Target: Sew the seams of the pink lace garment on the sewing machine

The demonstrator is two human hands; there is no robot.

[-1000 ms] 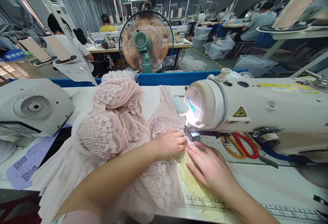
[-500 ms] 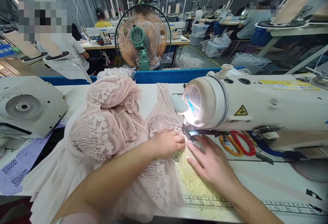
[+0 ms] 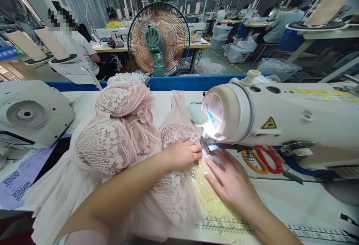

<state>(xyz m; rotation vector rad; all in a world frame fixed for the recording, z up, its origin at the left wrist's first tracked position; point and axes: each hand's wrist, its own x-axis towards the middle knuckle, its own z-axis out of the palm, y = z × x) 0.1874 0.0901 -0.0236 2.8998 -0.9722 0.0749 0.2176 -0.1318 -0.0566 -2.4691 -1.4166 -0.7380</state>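
A pale pink lace garment point(image 3: 120, 140) lies bunched on the sewing table, with its edge fed under the needle of a white sewing machine point(image 3: 280, 118). My left hand point(image 3: 182, 154) rests curled on the lace just left of the presser foot, fingers pressed down on the fabric. My right hand point(image 3: 231, 179) lies flat with fingers stretched out on a yellowish lace strip point(image 3: 209, 200), right beside the needle. A lamp under the machine head lights the seam.
Red and orange scissors point(image 3: 262, 161) lie under the machine arm. A grey machine part point(image 3: 30, 116) and purple printed sheets point(image 3: 19, 175) sit at left. A standing fan point(image 3: 158, 39) is behind the blue table edge. Other people work at tables farther back.
Both hands have slid slightly toward the needle with the fabric. The view has shifted a little; otherwise the scene is the same.
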